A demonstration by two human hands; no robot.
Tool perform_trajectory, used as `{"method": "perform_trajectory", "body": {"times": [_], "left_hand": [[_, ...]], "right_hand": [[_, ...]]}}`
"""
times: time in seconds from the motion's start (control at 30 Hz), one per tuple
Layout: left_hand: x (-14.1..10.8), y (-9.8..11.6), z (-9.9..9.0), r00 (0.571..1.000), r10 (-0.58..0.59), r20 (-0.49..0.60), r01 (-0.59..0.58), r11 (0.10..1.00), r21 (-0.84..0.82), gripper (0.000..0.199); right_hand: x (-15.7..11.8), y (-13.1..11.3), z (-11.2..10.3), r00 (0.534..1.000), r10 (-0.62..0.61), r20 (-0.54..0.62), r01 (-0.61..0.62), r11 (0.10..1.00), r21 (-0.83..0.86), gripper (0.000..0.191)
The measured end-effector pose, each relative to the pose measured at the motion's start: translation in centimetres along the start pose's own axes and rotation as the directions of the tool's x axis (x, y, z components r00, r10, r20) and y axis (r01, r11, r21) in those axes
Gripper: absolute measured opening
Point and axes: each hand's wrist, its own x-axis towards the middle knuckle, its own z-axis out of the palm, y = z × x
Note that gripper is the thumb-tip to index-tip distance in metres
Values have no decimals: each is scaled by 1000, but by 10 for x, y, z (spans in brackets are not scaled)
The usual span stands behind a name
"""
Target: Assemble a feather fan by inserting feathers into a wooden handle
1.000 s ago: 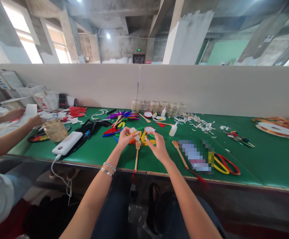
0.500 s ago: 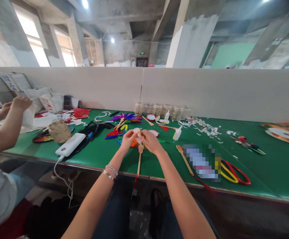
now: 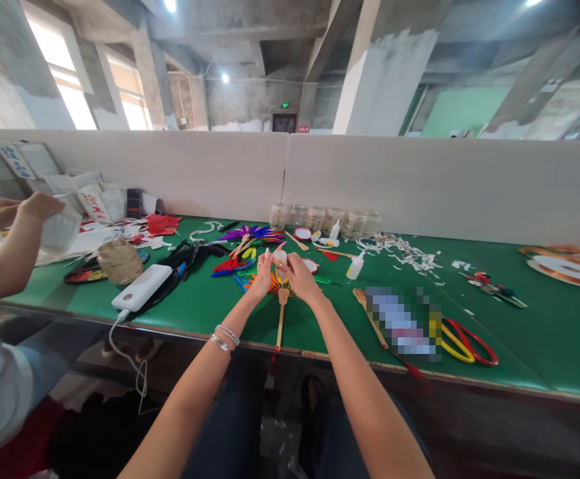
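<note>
White squeeze bottle [image 3: 281,258] being pinched upright between narrowly set fingers [image 3: 292,263] of left hand [image 3: 261,283] and right hand [image 3: 302,278], being held clear above feather fan [image 3: 271,287] lying flat on green counter [image 3: 195,313], seemingly for easy reach.

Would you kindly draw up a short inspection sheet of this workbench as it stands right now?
Surface: green-topped workbench, scattered with craft materials.
Job's things: feather fan with orange and yellow feathers and a wooden handle, beneath the hands.
Clutter: white paper scraps, loose coloured feathers, scissors.
Hands: left hand and right hand meet at a small white item; which one grips it is unclear.
Cables: white cable from a power bank, hanging over the bench edge.
Surroundings: white partition behind; a co-worker's hand at left, beside white paper.
</note>
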Motion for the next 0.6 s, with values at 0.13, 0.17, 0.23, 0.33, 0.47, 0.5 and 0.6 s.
{"method": "perform_trajectory", "body": {"times": [0.13,0.17,0.23,0.33,0.47,0.5,0.6], "left_hand": [[-2,3,3,968,165,189,-179,982,61,49],[-3,2,3,951,177,256,-198,978,61,54],[-5,-1,4,914,164,371,-195,980,46,62],[-6,-4,5,896,150,418,-171,985,11,66],[-5,-6,6,902,151,405,-164,987,-3,65],[-5,-7,6,903,126,410,-141,990,7,66],[-3,-9,3,923,48,383,-88,992,88,66]], "right_hand": [[-3,-2,-4,998,56,29,-58,996,62,21],[-4,-3,-5,996,70,61,-73,996,56,19],[-6,-6,-7,989,90,117,-91,996,6,19],[-7,-10,-10,992,71,100,-56,988,-143,20],[-7,-11,-11,998,7,60,8,970,-244,19],[-7,-10,-11,998,6,63,9,969,-247,20],[-6,-10,-13,998,28,55,-13,964,-266,20]]}}
